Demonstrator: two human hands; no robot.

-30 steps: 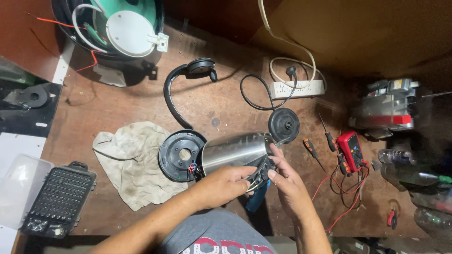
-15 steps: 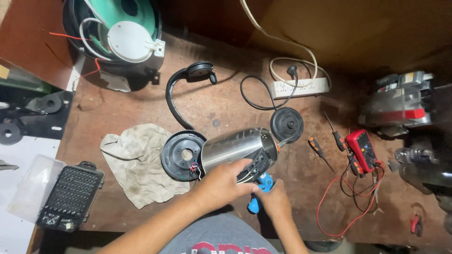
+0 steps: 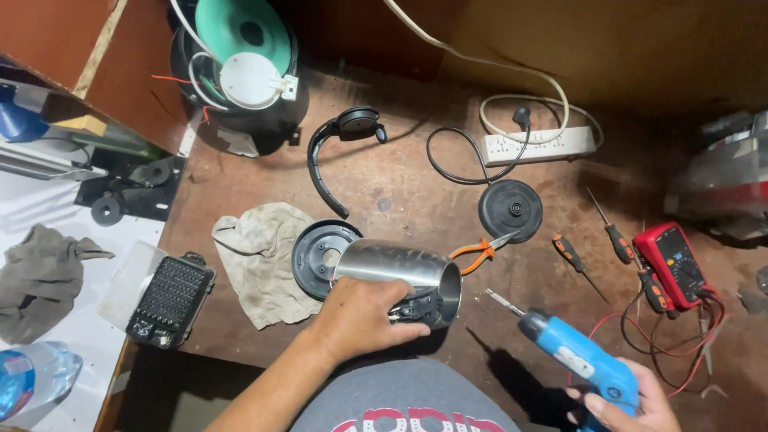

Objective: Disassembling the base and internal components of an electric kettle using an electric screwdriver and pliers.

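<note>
Gripping the steel kettle body [image 3: 398, 280], left hand [image 3: 360, 316] fingers wrap its smooth, slippery shell (light, dentable); right hand [image 3: 632, 404] clasps the blue electric screwdriver [image 3: 572, 356].

Kettle mid-tabletop, tools off to my right

Kettle body [image 3: 398, 278] lies between rag [image 3: 262, 260] on its left and pliers [image 3: 480, 252], screwdrivers [image 3: 578, 262], multimeter [image 3: 670, 264] right.

Left hand [image 3: 360, 320] around steel kettle body [image 3: 400, 276]; right hand [image 3: 628, 404] gripping blue electric screwdriver [image 3: 572, 352]; orange pliers [image 3: 480, 252] beside.
</note>
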